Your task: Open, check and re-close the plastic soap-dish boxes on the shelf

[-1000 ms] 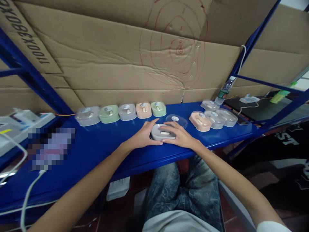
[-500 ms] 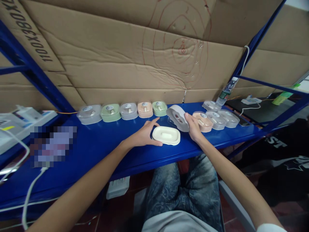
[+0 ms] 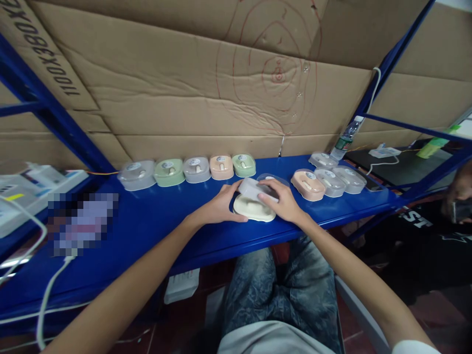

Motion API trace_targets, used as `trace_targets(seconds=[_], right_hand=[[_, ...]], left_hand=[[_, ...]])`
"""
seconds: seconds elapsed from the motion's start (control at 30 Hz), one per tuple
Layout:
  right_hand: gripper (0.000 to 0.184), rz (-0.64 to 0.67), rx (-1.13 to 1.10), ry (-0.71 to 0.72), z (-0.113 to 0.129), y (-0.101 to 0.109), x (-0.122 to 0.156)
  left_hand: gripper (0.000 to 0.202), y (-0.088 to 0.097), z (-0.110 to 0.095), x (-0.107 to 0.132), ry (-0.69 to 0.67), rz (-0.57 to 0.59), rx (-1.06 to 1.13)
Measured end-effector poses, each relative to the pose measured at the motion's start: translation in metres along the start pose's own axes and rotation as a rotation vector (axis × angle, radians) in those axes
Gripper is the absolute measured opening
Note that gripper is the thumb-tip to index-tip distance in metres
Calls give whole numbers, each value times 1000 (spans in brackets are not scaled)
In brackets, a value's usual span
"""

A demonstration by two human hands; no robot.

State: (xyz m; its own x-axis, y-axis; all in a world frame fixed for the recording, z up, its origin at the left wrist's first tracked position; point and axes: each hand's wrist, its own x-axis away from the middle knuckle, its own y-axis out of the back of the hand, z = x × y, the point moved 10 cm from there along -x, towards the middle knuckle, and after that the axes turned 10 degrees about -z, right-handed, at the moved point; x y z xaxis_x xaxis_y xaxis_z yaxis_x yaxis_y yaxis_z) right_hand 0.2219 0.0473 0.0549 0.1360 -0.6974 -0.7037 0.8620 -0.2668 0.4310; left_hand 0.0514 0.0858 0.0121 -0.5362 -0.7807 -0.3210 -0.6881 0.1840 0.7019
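Note:
My left hand [image 3: 221, 206] curls around the left end of a cream oval dish [image 3: 254, 210], its thumb along the near edge. The dish rests on the blue shelf and has a raised middle. My right hand [image 3: 285, 200] grips a grey plastic piece [image 3: 254, 189], tilted over the dish and hiding its far part. Whether the two parts touch, I cannot tell. Just behind my right hand lies a clear plastic cover [image 3: 275, 179], partly hidden.
Along the cardboard wall stand several lidded boxes in grey, green [image 3: 169, 173] and peach; others [image 3: 309, 186] stand right. A water bottle [image 3: 345, 141] stands behind those. Left are a blurred-out device [image 3: 83, 223] and a white cable [image 3: 47, 305]. A person sits at right [image 3: 416, 246].
My right hand has moved left and turned, bringing the grey piece from beside the dish to above it. The clear cover behind shows more. My left hand stays at the dish.

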Motion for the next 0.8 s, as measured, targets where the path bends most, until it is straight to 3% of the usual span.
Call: trace_targets(seconds=[0.23, 0.53, 0.67, 0.8], right_hand=[[56, 260, 326, 256, 28, -33, 22], [61, 314, 365, 281, 30, -35, 25], [55, 185, 250, 218, 43, -6, 25], [37, -37, 92, 70, 74, 58, 46]], left_hand=[[126, -1, 2, 2, 27, -9, -9], [108, 0, -3, 2, -40, -11, -36], [103, 1, -6, 2, -39, -6, -40], [105, 2, -8, 2, -26, 12, -49]])
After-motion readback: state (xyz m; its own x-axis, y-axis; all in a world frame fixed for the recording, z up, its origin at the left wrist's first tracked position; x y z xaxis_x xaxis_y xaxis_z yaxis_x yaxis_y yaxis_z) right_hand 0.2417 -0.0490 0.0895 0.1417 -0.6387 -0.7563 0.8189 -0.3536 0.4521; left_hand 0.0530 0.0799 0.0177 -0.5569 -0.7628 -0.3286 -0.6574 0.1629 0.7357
